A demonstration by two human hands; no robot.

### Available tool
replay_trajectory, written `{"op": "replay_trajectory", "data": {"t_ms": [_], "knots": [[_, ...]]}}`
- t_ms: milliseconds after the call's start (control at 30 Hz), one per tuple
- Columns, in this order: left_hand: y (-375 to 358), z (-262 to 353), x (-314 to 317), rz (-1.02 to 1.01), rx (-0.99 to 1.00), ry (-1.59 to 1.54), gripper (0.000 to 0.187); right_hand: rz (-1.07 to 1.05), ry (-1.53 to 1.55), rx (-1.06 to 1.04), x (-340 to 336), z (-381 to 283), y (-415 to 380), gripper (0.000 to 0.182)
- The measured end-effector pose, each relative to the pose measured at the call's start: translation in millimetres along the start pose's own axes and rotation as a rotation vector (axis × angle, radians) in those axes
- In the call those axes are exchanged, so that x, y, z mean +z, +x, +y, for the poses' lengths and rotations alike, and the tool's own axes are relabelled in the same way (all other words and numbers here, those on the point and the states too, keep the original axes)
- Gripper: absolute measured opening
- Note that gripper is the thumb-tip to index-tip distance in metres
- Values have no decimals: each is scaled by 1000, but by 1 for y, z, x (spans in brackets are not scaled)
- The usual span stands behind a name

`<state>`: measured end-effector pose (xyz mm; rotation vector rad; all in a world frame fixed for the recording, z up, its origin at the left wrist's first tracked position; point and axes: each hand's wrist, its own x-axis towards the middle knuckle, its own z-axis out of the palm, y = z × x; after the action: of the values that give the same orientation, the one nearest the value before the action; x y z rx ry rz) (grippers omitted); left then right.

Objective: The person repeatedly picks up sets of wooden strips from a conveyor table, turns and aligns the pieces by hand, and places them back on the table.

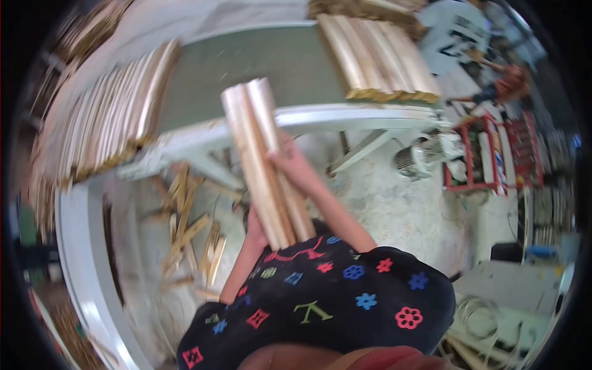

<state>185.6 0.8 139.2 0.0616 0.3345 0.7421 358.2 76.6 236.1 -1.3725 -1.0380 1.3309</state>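
Two or three long wooden strips (pixel 251 142) are held together in front of my body, tilted with their far ends over the edge of the green conveyor belt (pixel 246 58). My right hand (pixel 291 161) grips their right side near the middle. Lower down, my left hand (pixel 254 225) holds the left side close to the near end; its fingers are partly hidden behind the wood. On the belt's left lies a row of wooden strips (pixel 117 105), and on its right a smaller group of strips (pixel 376 55).
The white conveyor frame (pixel 345 115) runs across in front of me, with a motor (pixel 416 157) at its right. Scrap wood pieces (pixel 188 228) lie on the floor below. A red metal rack (pixel 493 154) stands right, near two other people (pixel 456 37). Coiled hose (pixel 478 314) lies lower right.
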Motion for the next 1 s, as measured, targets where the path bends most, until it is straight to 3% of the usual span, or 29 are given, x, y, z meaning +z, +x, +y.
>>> {"op": "replay_trajectory", "data": {"t_ms": [100, 167, 200, 233, 300, 367, 400, 433, 467, 533, 600, 667, 733, 800, 833, 933, 1000], "knots": [[-5, 1, 47, -67, -8, 48, 94, 41, -75, -120, 7, 1, 4, 84], [-4, 2, 40, -94, -7, 94, 95, 216, -590, -354, 9, -9, 5, 89], [-3, 2, 27, -20, 18, 130, 95, 263, -683, -453, 16, -18, 9, 94], [-1, 0, 17, 52, 44, 165, 95, 195, -752, -328, 27, -46, 5, 106], [9, 3, 17, 142, 83, 178, 94, 280, -1073, -309, 61, -61, 8, 115], [31, 9, 38, -125, -11, 32, 93, 209, -1127, -340, 69, -70, 33, 118], [37, 12, 47, -85, 49, 67, 96, 169, -1152, -345, 67, -73, 41, 120], [43, 15, 55, -46, 116, 100, 98, 69, -1180, -381, 63, -79, 44, 119], [48, 20, 63, -141, 76, -96, 98, -38, -1205, -424, 59, -86, 46, 118], [63, 41, 64, -203, 324, 406, 96, -331, -1225, -586, 48, -114, 43, 115], [56, 55, 64, -206, 389, 499, 95, -591, -1270, -980, 36, -139, 33, 117], [21, 78, 90, -199, 298, 199, 95, -950, -1426, -1139, 31, -182, 15, 119], [-4, 105, 104, -206, 240, -96, 94, -1091, -1603, -1320, 22, -204, 10, 109], [-7, 116, 74, -233, 101, 213, 81, -965, -1653, -1517, 11, -187, 18, 97], [-2, 96, 103, 37, 138, 278, 80, -860, -1586, -1449, 3, -169, 20, 90], [26, 58, 75, 68, 198, 76, 86, -439, -1613, -1039, -19, -111, 19, 71], [37, 50, 62, 121, 229, 150, 94, -197, -991, -697, -32, -51, 19, 59]]}}
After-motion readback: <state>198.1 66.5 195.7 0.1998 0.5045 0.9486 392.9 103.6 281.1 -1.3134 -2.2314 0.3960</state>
